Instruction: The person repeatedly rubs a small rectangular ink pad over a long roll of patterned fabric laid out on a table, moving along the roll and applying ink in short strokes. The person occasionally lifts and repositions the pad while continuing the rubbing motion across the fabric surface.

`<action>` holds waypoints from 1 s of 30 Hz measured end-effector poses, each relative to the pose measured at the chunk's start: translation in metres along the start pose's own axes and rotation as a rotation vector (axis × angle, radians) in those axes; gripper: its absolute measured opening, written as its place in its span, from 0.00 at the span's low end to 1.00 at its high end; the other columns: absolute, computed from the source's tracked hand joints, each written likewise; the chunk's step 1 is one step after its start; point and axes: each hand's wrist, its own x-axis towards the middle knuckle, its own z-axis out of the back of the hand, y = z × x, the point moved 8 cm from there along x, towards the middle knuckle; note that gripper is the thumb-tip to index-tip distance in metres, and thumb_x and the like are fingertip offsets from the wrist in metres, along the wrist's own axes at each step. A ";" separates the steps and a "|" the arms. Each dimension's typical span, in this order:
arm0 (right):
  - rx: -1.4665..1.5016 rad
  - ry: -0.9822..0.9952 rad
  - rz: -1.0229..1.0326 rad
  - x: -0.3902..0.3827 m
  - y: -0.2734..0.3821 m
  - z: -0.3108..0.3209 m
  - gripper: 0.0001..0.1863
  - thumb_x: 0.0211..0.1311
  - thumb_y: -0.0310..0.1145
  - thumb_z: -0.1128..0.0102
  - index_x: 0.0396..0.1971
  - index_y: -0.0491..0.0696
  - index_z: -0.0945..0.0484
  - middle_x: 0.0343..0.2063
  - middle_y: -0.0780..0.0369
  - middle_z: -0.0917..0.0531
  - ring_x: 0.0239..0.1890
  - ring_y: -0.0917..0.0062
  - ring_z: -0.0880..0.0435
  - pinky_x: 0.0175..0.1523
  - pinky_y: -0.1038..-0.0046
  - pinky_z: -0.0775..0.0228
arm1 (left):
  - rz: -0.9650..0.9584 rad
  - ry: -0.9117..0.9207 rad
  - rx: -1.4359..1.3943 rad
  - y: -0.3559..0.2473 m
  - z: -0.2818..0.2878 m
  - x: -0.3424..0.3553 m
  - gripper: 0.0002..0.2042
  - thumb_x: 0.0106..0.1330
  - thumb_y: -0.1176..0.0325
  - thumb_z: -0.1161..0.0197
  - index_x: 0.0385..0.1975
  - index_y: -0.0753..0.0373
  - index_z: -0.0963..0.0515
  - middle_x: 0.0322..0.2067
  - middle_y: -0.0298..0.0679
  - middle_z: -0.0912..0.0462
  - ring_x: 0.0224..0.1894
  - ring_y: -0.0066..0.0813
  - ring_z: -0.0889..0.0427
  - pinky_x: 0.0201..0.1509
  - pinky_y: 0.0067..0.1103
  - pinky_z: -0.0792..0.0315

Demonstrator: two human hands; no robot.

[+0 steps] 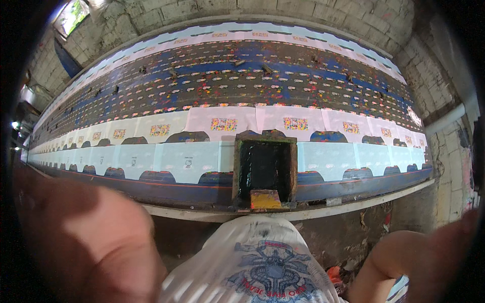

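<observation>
My left arm (101, 237) is raised close to the camera at the lower left, large and out of focus; I cannot make out the fingers. My right arm (399, 252) bends upward at the lower right, and its hand is lost in the dark rim. Neither is seen touching anything on the table. Nearest in front of me, a wooden printing frame (236, 169) with a dark, wet-looking inside stands on the near row of pale blue fabric panels (194, 160). A yellow-stained block (265, 199) sits at its near end.
The long printing table (343, 189) curves across the view. Behind the blue row lie pale pink panels (273, 118) with colourful prints. Small dark weights (266, 69) rest on the paint-spotted middle. More panels line the far edge, before a block wall (202, 12).
</observation>
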 end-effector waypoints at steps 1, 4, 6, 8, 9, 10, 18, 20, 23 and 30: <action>0.016 -0.013 -0.086 -0.006 -0.007 -0.008 0.09 0.55 0.26 0.17 0.35 0.47 0.10 0.30 0.60 0.12 0.33 0.66 0.12 0.36 0.63 0.22 | 0.073 -0.029 0.003 0.007 -0.003 -0.010 0.19 0.70 0.78 0.27 0.61 0.66 0.16 0.73 0.64 0.20 0.73 0.55 0.21 0.78 0.44 0.30; 0.141 0.113 -0.413 -0.068 -0.034 -0.085 0.09 0.55 0.26 0.16 0.35 0.47 0.09 0.30 0.61 0.12 0.32 0.66 0.12 0.36 0.63 0.22 | 0.524 -0.067 -0.099 0.063 -0.082 -0.106 0.19 0.70 0.78 0.26 0.61 0.66 0.16 0.73 0.65 0.20 0.73 0.56 0.21 0.78 0.45 0.30; 0.274 0.229 -0.467 -0.125 -0.032 -0.149 0.11 0.51 0.24 0.17 0.34 0.47 0.10 0.31 0.60 0.12 0.31 0.63 0.12 0.36 0.61 0.20 | 0.742 -0.097 -0.215 0.078 -0.146 -0.195 0.21 0.70 0.81 0.28 0.63 0.66 0.16 0.74 0.61 0.20 0.76 0.52 0.23 0.80 0.44 0.32; 0.400 0.341 -0.533 -0.182 -0.016 -0.201 0.11 0.54 0.23 0.20 0.37 0.45 0.09 0.35 0.59 0.10 0.37 0.59 0.10 0.43 0.58 0.17 | 0.951 -0.034 -0.191 0.078 -0.191 -0.263 0.25 0.69 0.82 0.29 0.67 0.65 0.16 0.75 0.56 0.20 0.77 0.49 0.24 0.82 0.42 0.33; 0.409 0.422 -0.533 -0.202 -0.008 -0.223 0.12 0.55 0.23 0.21 0.41 0.45 0.09 0.39 0.58 0.10 0.41 0.59 0.10 0.47 0.57 0.16 | 1.042 -0.011 -0.191 0.076 -0.209 -0.292 0.26 0.68 0.82 0.29 0.67 0.64 0.16 0.75 0.55 0.20 0.78 0.50 0.24 0.83 0.41 0.33; 0.424 0.504 -0.534 -0.219 0.001 -0.241 0.13 0.57 0.23 0.23 0.44 0.44 0.09 0.43 0.57 0.10 0.46 0.58 0.10 0.52 0.56 0.15 | 1.136 0.017 -0.187 0.072 -0.223 -0.318 0.26 0.68 0.83 0.30 0.68 0.63 0.16 0.76 0.54 0.21 0.78 0.50 0.25 0.83 0.41 0.34; 0.382 0.686 -0.647 -0.271 0.039 -0.274 0.22 0.55 0.23 0.20 0.53 0.45 0.09 0.53 0.58 0.10 0.58 0.58 0.12 0.62 0.57 0.17 | 1.368 0.043 -0.233 0.045 -0.255 -0.371 0.31 0.63 0.85 0.30 0.69 0.59 0.16 0.79 0.54 0.25 0.81 0.54 0.27 0.86 0.41 0.36; 0.355 0.702 -0.636 -0.279 0.040 -0.274 0.22 0.56 0.24 0.21 0.53 0.46 0.09 0.54 0.59 0.11 0.59 0.59 0.12 0.61 0.58 0.18 | 1.412 0.051 -0.222 0.048 -0.257 -0.371 0.31 0.61 0.86 0.31 0.68 0.59 0.15 0.78 0.54 0.25 0.81 0.54 0.27 0.86 0.41 0.36; 0.342 0.680 -0.607 -0.288 0.042 -0.276 0.21 0.57 0.23 0.24 0.54 0.46 0.09 0.54 0.60 0.11 0.58 0.60 0.13 0.60 0.59 0.18 | 1.417 0.111 -0.178 0.048 -0.260 -0.379 0.31 0.59 0.88 0.33 0.65 0.60 0.14 0.78 0.55 0.24 0.81 0.54 0.27 0.86 0.40 0.35; 0.349 0.534 -0.603 -0.304 0.018 -0.253 0.21 0.54 0.20 0.28 0.51 0.44 0.09 0.52 0.60 0.10 0.54 0.61 0.12 0.57 0.58 0.18 | 1.366 -0.052 -0.283 0.042 -0.280 -0.349 0.22 0.58 0.91 0.36 0.49 0.63 0.10 0.80 0.57 0.26 0.82 0.50 0.28 0.86 0.38 0.36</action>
